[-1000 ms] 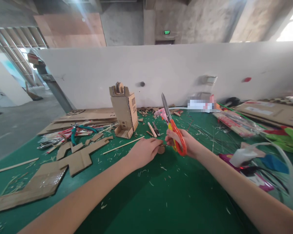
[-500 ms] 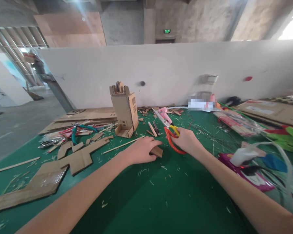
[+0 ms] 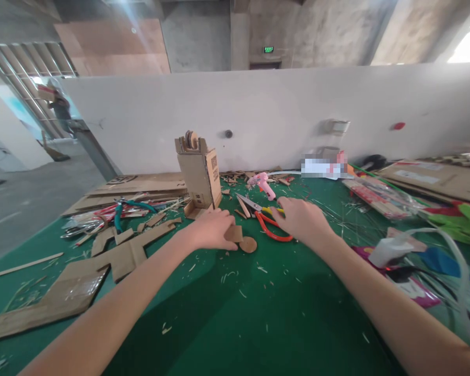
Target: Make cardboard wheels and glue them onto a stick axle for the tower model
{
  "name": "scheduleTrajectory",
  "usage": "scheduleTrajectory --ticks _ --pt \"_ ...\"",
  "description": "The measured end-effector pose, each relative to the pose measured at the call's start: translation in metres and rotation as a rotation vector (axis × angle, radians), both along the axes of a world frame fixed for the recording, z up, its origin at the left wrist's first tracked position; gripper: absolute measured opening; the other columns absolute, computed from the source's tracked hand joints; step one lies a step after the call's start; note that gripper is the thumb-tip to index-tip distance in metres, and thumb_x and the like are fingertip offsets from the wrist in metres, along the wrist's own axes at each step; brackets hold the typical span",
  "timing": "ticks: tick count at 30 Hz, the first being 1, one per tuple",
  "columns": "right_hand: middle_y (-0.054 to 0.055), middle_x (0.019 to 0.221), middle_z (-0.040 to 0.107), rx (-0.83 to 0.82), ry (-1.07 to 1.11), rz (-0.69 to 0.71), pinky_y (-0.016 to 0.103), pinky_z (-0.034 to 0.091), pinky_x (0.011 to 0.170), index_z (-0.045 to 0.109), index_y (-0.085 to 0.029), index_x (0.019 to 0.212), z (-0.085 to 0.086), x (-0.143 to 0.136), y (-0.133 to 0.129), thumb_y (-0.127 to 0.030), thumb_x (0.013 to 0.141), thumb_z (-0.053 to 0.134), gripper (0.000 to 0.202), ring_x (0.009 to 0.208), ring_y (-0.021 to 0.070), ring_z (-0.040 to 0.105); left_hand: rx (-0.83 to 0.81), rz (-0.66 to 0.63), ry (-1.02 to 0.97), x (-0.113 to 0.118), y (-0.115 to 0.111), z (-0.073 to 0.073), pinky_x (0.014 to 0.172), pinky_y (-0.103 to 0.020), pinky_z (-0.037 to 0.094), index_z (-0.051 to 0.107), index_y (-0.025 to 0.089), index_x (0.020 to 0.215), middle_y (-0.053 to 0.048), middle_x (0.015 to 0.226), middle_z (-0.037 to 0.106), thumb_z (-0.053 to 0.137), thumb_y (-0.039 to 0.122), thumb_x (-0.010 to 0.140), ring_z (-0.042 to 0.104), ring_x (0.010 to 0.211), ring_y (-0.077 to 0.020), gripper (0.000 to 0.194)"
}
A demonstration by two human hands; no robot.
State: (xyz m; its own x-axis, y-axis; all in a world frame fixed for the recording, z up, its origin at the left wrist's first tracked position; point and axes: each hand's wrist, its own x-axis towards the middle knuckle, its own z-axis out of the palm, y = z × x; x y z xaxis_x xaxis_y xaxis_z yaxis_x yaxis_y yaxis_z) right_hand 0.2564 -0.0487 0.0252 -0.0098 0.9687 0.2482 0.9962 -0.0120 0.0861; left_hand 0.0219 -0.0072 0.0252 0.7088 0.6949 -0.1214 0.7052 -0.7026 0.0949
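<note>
My left hand (image 3: 214,230) is closed on a small cardboard piece (image 3: 235,234), held low over the green table. Beside that piece a round cardboard disc (image 3: 248,244) shows; whether they touch is unclear. My right hand (image 3: 302,216) has its fingers round the yellow part of the handles of the scissors (image 3: 273,230), which have red-orange and yellow grips. Their blades point away to the left, low at the tabletop. Behind them lies a pink glue gun (image 3: 265,186). A tall cardboard structure (image 3: 199,177) with a small wheel on top stands beyond my left hand.
Cut cardboard sheets (image 3: 74,282) and teal-handled pliers (image 3: 119,215) lie on the left. At the right are a magenta power strip (image 3: 419,292) with cables, and plastic-wrapped packs (image 3: 384,196). A white partition (image 3: 258,115) rises behind the table. A person (image 3: 60,107) carries a box in the far left background.
The scissors have come down to the tabletop, shifting left and nearer, with my right hand. My left hand has moved left with the cardboard piece, and the disc now shows.
</note>
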Motion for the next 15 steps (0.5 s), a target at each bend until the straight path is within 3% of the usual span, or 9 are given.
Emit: scheduleTrajectory --ticks 4,7,11,15 --pt "0.019 0.092 0.069 -0.306 -0.069 -0.113 0.036 0.047 0.063 0.065 -0.011 0.100 0.013 0.012 -0.020 -0.027 0.092 0.040 0.031 0.084 0.0327 0.068 0.056 0.020 0.002 -0.006 0.003 -0.001 0.090 -0.044 0.035 0.049 0.019 0.133 -0.016 0.123 0.053 0.049 0.071 0.074 0.044 0.114 -0.0361 0.078" --pt "0.022 0.103 0.068 -0.485 -0.056 -0.123 0.038 0.048 0.067 0.066 -0.011 0.103 0.007 0.018 -0.026 -0.024 0.088 0.045 0.029 0.090 0.0346 0.068 0.055 -0.086 -0.059 0.004 -0.004 -0.008 0.089 -0.041 0.036 0.054 0.021 0.125 -0.013 0.121 0.055 0.041 0.062 0.085 0.046 0.109 -0.0311 0.058" --pt "0.020 0.106 0.068 -0.506 -0.067 -0.088 0.041 0.049 0.070 0.065 -0.012 0.107 -0.003 0.024 -0.024 -0.029 0.089 0.046 0.031 0.094 0.0356 0.067 -0.011 -0.107 -0.152 0.020 -0.015 -0.018 0.080 -0.036 0.041 0.058 0.018 0.100 -0.010 0.104 0.060 0.051 0.039 0.083 0.050 0.100 -0.0264 0.028" --pt "0.018 0.104 0.068 -0.453 -0.079 -0.065 0.040 0.049 0.068 0.061 -0.013 0.109 -0.008 0.030 -0.022 -0.045 0.091 0.047 0.040 0.092 0.0356 0.067 -0.197 0.019 -0.371 0.023 -0.013 -0.024 0.063 -0.029 0.041 0.055 0.020 0.091 -0.005 0.090 0.060 0.055 0.034 0.079 0.055 0.077 -0.0192 0.019"
